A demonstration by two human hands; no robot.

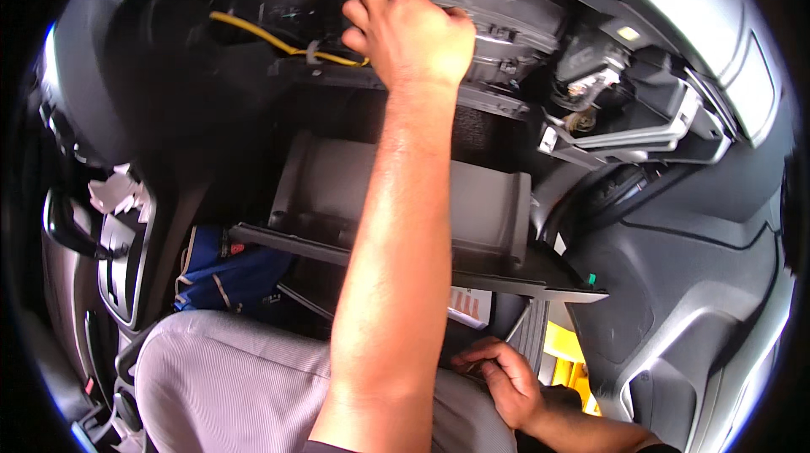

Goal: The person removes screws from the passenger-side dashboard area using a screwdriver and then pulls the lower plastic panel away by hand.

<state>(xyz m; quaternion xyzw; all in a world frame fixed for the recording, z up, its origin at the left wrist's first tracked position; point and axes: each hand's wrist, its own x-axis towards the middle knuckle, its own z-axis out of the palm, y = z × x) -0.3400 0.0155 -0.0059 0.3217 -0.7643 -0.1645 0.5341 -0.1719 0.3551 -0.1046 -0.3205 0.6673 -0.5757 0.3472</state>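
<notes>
My left hand (407, 31) reaches up to the black housing (515, 18) behind the opened dashboard, its fingers curled at a part I cannot make out. A yellow cable (253, 29) runs beside it to the left, held by a clip. Below, the lowered glove box (485, 208) lies partly behind my left forearm. My right hand (498, 377) is down by my grey-trousered knee (219, 352), fingers curled; whatever they may hold is hidden.
A blue fabric bag (219, 272) lies left of the glove box. The gear console (118, 267) is at the left, the door panel (692, 284) at the right. A bracket with exposed parts (641, 132) is at upper right; a yellow object (565, 343) shows outside.
</notes>
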